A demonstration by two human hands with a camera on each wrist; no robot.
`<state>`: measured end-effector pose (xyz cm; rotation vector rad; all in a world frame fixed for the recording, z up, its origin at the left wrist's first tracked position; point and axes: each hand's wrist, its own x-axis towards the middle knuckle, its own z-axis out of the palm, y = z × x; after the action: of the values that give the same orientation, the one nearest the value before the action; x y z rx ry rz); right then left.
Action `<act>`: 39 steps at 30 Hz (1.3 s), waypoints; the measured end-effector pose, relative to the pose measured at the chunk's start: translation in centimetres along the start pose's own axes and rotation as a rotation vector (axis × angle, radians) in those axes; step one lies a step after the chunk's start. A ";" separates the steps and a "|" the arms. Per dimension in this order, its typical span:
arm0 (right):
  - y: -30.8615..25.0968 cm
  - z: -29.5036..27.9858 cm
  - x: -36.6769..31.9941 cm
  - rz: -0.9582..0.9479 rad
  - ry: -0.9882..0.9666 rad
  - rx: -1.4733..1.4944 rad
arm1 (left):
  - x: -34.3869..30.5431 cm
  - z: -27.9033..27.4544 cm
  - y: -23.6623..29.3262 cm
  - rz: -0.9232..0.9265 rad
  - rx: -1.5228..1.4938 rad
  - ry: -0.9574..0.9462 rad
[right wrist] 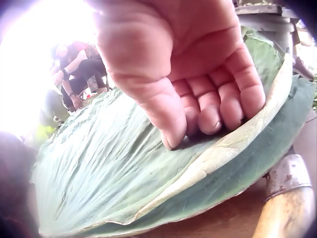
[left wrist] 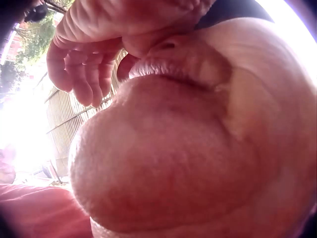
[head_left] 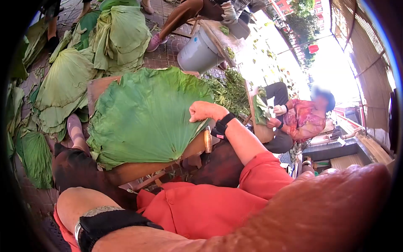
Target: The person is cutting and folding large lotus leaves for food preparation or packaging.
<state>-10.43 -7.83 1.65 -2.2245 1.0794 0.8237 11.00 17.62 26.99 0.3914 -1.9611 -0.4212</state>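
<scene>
Large green leaves (head_left: 142, 113) lie stacked on a brown board; in the right wrist view the upper leaf (right wrist: 119, 163) has a pale, turned-up edge over another leaf. My right hand (head_left: 205, 111) rests on the leaf near its right edge. Its fingers (right wrist: 230, 106) are loosely bent, the thumb tip on the leaf, with no fold visible between them. My left hand (left wrist: 104, 44) is raised to the face, touching around the nose, its fingers loosely bent with nothing in them. In the head view its forearm crosses the bottom, and the blurred near part hides any finger detail.
A wooden handle with a metal collar (head_left: 208, 140) lies by the board's right edge. More leaves (head_left: 67, 80) cover the paving at the left. Beyond the board stand a grey bucket (head_left: 197, 52) and a heap of greenery (head_left: 231, 90). Another person (head_left: 302, 119) sits at the right.
</scene>
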 end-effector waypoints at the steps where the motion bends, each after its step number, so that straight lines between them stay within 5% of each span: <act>1: 0.0 0.0 0.3 0.011 -0.016 -0.028 | -0.2 0.1 0.1 0.011 0.022 0.002; 24: 0.7 0.8 -0.2 -0.111 0.136 -0.048 | 2.7 2.4 0.3 0.262 0.196 -0.073; 39: 0.3 0.5 0.3 -0.036 0.037 0.000 | 0.1 0.2 0.6 0.117 0.303 -0.023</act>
<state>-10.74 -7.79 1.03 -2.2606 1.0536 0.7698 10.79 18.12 27.24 0.4613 -2.0629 -0.0524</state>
